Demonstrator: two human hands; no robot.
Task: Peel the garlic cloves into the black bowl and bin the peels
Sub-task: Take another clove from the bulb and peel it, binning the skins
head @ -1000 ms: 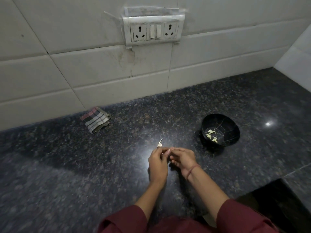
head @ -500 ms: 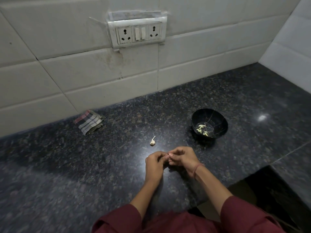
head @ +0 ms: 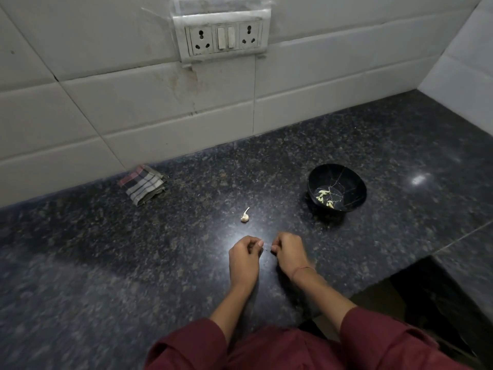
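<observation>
I see both hands low over the dark table point(head: 106, 263) with a small gap between them. The left hand point(head: 244, 256) and the right hand point(head: 289, 253) each have their fingers curled in towards the thumb, and I cannot tell whether either pinches anything. One garlic clove point(head: 245, 216) with a thin tail lies on the table just beyond the left hand, apart from it, while the black bowl point(head: 352, 188) stands farther off, beyond and right of the right hand, with a few pale peeled cloves point(head: 324, 196) in its bottom.
</observation>
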